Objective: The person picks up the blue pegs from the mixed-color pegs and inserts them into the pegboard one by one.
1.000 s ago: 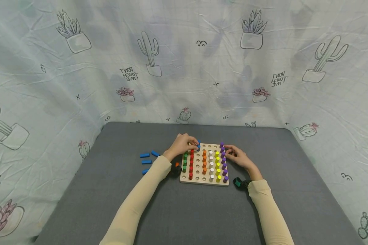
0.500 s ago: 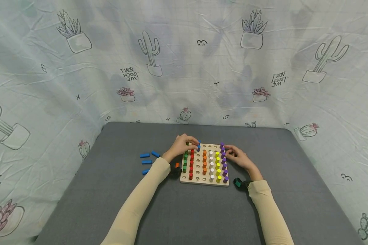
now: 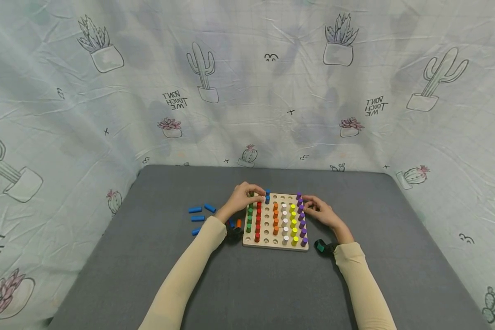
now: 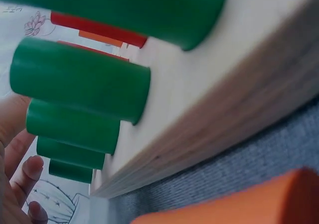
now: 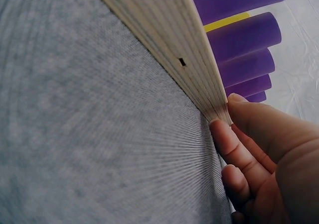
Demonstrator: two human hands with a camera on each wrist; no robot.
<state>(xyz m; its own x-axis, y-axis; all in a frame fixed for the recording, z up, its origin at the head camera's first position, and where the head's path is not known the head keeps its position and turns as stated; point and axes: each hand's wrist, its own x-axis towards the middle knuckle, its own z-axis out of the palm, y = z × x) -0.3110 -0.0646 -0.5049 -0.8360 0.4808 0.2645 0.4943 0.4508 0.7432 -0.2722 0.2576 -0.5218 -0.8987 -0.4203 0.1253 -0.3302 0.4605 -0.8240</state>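
Note:
A wooden pegboard (image 3: 275,246) carries rows of coloured pegs. At its far edge my left hand (image 3: 241,198) has thumb and fingertips slightly parted beside an upright blue peg (image 3: 267,200); another blue peg (image 3: 268,192) stands just behind it. In the left wrist view, loosely bent fingers (image 4: 31,169) show past the green pegs (image 4: 79,79). My right hand (image 3: 319,211) holds the board's right edge near the purple pegs (image 3: 301,216). The right wrist view shows its thumb on the upper edge and a bent finger against the side.
Several loose blue pegs (image 3: 197,218) lie on the grey table (image 3: 247,288) left of the board. A loose orange peg (image 3: 239,223) lies near the board's left edge, close to my left wrist. A patterned cloth (image 3: 247,114) hangs behind the table.
My left fingers have eased slightly left, off the blue peg they were pinching, and it stands by itself in the board. My right hand has stayed in place.

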